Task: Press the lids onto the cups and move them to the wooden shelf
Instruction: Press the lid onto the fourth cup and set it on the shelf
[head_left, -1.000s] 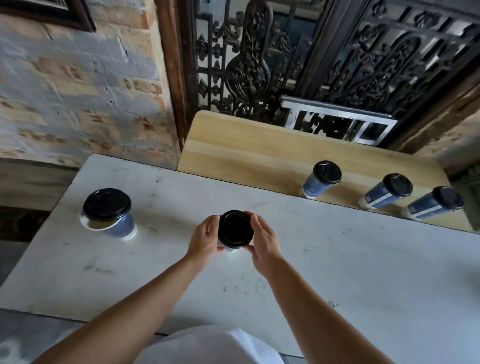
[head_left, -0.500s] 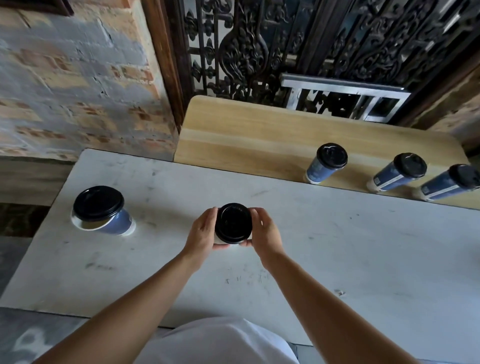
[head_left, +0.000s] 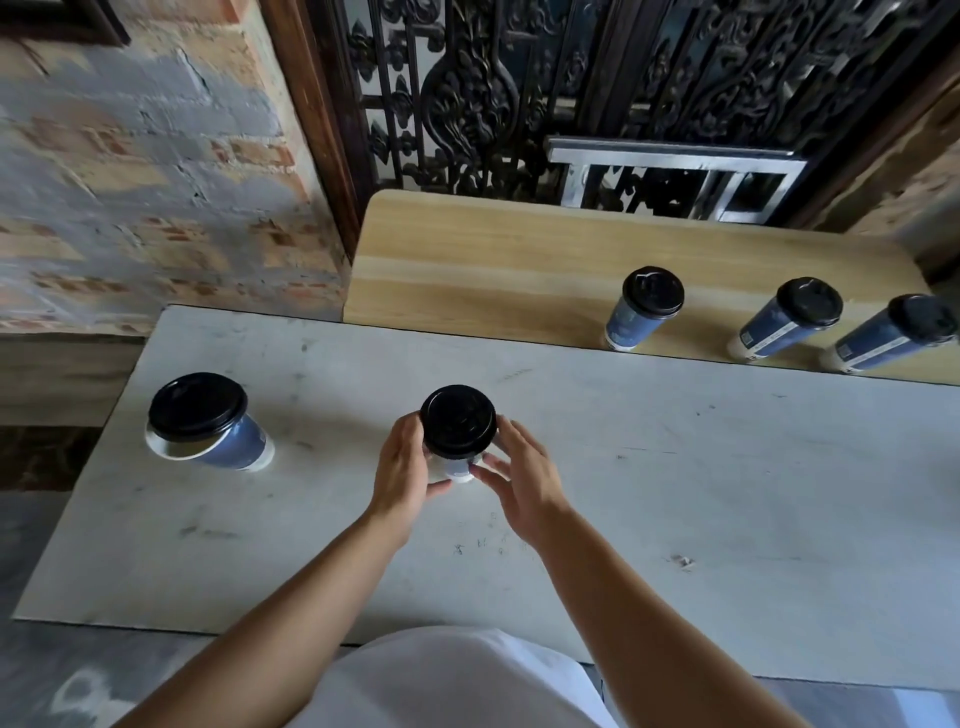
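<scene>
Middle cup stood about centre of the desk, black lid on top. Left hand had its grip curled round the cup's side. Right hand sat just beside it, grip wide, fingers spread loose. Another cup stood off to the left, its crooked lid not seated. Three lidded cups were on the wooden shelf – far right.
</scene>
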